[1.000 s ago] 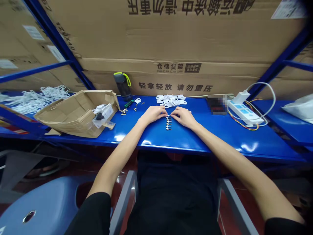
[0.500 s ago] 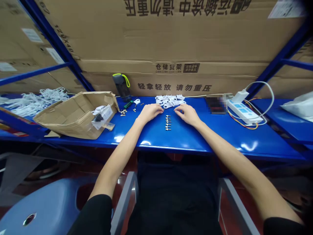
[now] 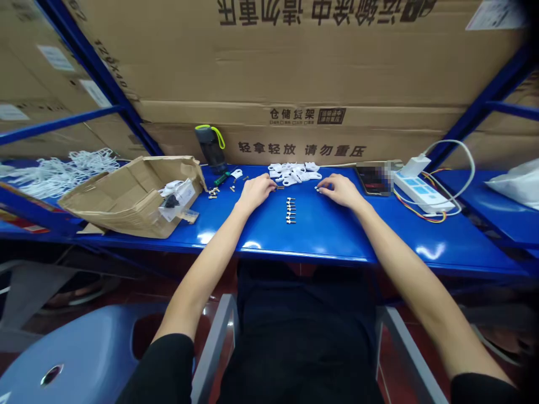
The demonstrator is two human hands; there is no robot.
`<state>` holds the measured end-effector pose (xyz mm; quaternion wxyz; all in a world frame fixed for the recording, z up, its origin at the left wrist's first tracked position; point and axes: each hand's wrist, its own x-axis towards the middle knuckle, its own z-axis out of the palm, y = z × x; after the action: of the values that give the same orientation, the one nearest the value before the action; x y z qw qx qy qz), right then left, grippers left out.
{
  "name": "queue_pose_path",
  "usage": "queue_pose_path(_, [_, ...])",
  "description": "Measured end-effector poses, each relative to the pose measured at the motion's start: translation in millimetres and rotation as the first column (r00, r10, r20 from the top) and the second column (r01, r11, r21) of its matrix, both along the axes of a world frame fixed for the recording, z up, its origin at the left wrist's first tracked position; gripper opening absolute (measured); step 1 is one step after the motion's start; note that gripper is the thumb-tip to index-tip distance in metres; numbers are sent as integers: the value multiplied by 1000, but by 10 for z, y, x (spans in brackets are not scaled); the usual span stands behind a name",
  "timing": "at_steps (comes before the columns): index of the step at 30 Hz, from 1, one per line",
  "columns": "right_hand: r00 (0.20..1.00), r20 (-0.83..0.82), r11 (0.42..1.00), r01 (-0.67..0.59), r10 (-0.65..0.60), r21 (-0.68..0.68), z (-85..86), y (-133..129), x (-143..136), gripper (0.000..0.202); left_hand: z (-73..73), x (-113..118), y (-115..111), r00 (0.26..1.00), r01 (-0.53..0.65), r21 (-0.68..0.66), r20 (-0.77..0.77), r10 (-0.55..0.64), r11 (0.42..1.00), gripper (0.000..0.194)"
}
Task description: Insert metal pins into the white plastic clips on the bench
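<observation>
My left hand [image 3: 256, 192] pinches a thin brass-coloured screw [image 3: 280, 188] by one end, just in front of the pile of white plastic pieces [image 3: 295, 174]. Farther right, my right hand [image 3: 340, 189] has its thumb and finger closed on a small white piece [image 3: 317, 189], too small to name. Between the hands and nearer to me lies a short column of small screws with white ends [image 3: 291, 211], set side by side on the blue table [image 3: 320, 230]. Neither hand touches that column.
On the left stand an open cardboard box [image 3: 113, 191] and a dark bottle [image 3: 211, 150], with a green screwdriver [image 3: 221, 179] and loose brass bits [image 3: 213, 193] nearby. At right lie a phone [image 3: 373, 178] and a white power strip [image 3: 421, 193] with cables. A large carton [image 3: 295, 73] backs the table.
My right hand has moved right, away from the left one, and a small white piece shows at its fingertips. A screw now shows at my left fingertips. The column of screws stays put.
</observation>
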<state>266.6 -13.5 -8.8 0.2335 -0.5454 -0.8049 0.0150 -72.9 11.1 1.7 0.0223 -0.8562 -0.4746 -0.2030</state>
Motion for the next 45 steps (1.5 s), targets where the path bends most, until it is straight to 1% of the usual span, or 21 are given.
queue_pose_path(4, [1000, 9, 1000, 15, -15, 13, 12, -27, -48, 20, -22, 8, 9, 999, 1, 2, -35, -1, 1000, 23])
queue_pose_path(9, [998, 45, 999, 51, -52, 14, 13, -47, -96, 19, -16, 39, -19, 1000, -8, 15, -24, 8, 1000, 24])
queue_pose_path(16, [997, 50, 998, 63, -63, 15, -10, -16, -105, 17, -48, 86, -14, 1000, 19, 18, -8, -19, 1000, 21])
queue_pose_path(19, [997, 43, 998, 70, -70, -1, -5, -17, -102, 18, -28, 94, -35, 1000, 13, 19, -11, -13, 1000, 21])
queue_pose_path(25, [993, 60, 992, 109, -106, -60, 56, -59, -118, 21, 68, 143, -124, 997, -40, -45, -69, 37, 998, 26])
queue_pose_path(29, [990, 60, 989, 129, -125, -75, 76, -79, -137, 22, 78, 170, -126, 994, -90, -87, -75, 84, 992, 27])
queue_pose_path(32, [988, 63, 988, 142, -138, -67, 76, -89, -152, 21, 69, 167, -112, 993, -111, -101, -53, 106, 989, 25])
queue_pose_path(35, [988, 67, 988, 144, -140, -60, 68, -94, -165, 21, 70, 158, -107, 994, -107, -109, -37, 104, 988, 24])
queue_pose_path(45, [990, 80, 993, 116, -114, -25, 48, -77, -168, 21, 100, 149, -138, 985, -170, -101, -42, 166, 980, 24])
